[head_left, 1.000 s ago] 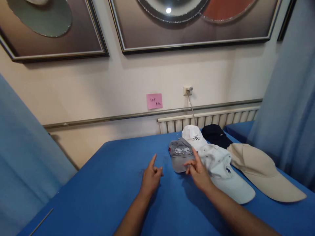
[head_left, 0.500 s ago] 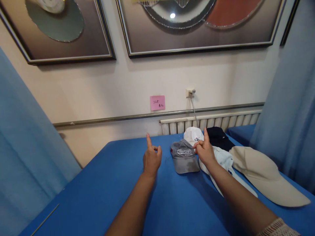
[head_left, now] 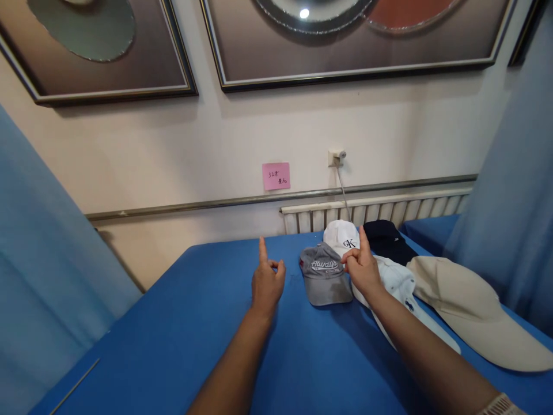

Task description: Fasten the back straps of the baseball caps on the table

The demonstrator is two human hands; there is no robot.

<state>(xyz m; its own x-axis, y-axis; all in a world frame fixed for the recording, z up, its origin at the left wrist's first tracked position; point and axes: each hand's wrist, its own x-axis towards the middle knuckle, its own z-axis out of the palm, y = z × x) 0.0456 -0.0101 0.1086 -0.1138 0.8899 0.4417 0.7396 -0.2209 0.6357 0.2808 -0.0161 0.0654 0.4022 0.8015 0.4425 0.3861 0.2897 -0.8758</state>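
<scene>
My left hand (head_left: 266, 283) hovers over the blue-covered surface (head_left: 181, 334), its index finger stretched out toward the wall and the other fingers curled. Nothing is held in it. With its index finger raised the same way, my right hand (head_left: 363, 268) is also bare, and in the picture it overlaps the caps at the right. Between the hands sits a grey cap (head_left: 326, 282) with white lettering. Behind it is a white cap (head_left: 339, 233) with black letters. A pale cap (head_left: 395, 276) is partly hidden by my right arm. Beside it lie a black cap (head_left: 386, 239) and a beige long-brimmed cap (head_left: 466, 294).
A pink note (head_left: 276, 176) is stuck on the wall above a metal rail (head_left: 207, 203). Near the white radiator (head_left: 302, 219) a cord hangs from a wall socket (head_left: 336, 158). Blue curtains (head_left: 47, 242) flank both sides. Framed pictures (head_left: 358, 69) hang above.
The view has dipped slightly, so the frames and wall sit higher, and the caps at the right appear farther right. Both hands keep the same pose and nearly the same place.
</scene>
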